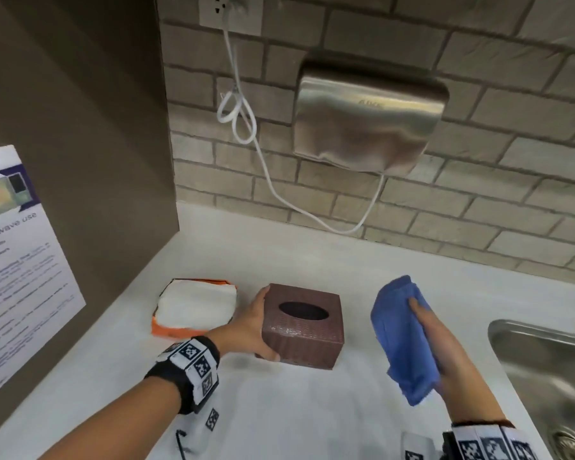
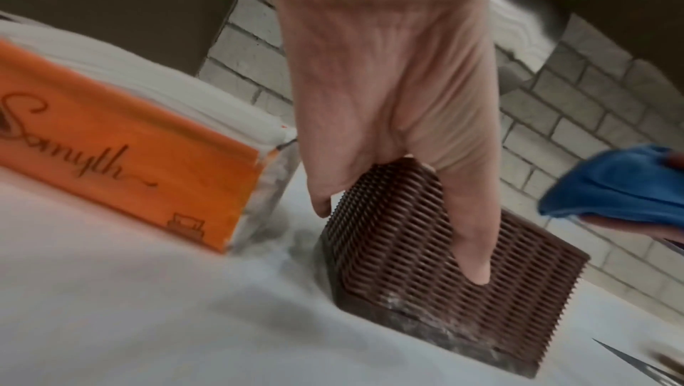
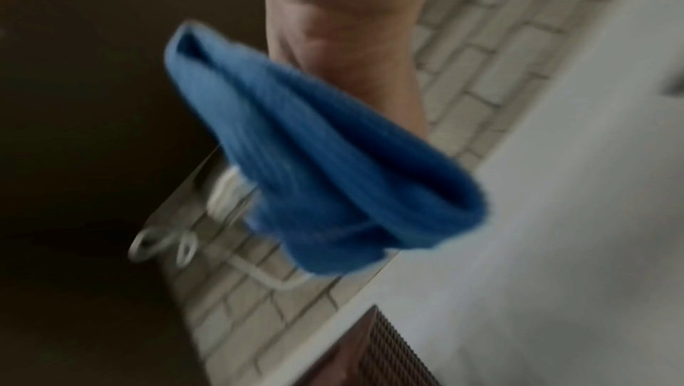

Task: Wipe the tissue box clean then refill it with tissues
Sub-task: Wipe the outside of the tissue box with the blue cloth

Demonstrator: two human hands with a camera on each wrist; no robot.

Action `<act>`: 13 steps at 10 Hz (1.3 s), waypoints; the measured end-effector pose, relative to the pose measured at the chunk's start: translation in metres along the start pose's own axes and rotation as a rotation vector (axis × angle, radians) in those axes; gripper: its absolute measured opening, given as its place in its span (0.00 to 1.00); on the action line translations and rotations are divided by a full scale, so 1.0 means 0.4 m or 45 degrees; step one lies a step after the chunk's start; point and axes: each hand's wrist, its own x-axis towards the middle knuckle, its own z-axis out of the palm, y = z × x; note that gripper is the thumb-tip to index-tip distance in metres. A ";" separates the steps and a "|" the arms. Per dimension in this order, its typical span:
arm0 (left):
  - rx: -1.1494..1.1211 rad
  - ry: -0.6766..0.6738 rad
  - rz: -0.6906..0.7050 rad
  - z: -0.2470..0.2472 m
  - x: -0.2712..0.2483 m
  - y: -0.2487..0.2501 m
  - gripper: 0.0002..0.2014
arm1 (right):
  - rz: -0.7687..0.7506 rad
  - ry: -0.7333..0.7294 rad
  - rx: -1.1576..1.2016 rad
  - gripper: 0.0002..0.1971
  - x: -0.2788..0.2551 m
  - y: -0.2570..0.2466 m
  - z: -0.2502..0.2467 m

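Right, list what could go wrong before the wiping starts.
1. The left hand holds only one corner of the box, which looks tilted off the counter; pressure from the cloth could twist it out of that grip.
2. The open tissue pack lies right beside the box, so wiped-off dust may land on the tissues.
3. The cloth hangs loosely folded from the right hand and could bunch up instead of wiping flat.
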 end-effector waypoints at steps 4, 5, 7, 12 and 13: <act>-0.154 -0.048 -0.055 0.008 0.019 -0.005 0.69 | -0.439 -0.674 -1.326 0.21 0.128 0.128 0.375; -0.137 0.036 -0.049 0.022 0.018 -0.011 0.71 | -0.411 -0.735 -1.139 0.17 0.127 0.123 0.351; -0.291 0.099 -0.043 0.070 0.021 -0.045 0.65 | -0.850 -0.828 -1.425 0.21 0.076 0.175 0.442; -0.256 0.148 0.019 0.061 0.015 -0.040 0.72 | -0.934 -0.886 -1.609 0.33 0.033 0.224 0.499; -0.171 0.197 0.010 0.071 0.021 -0.041 0.66 | -0.934 -0.858 -1.646 0.37 0.035 0.221 0.445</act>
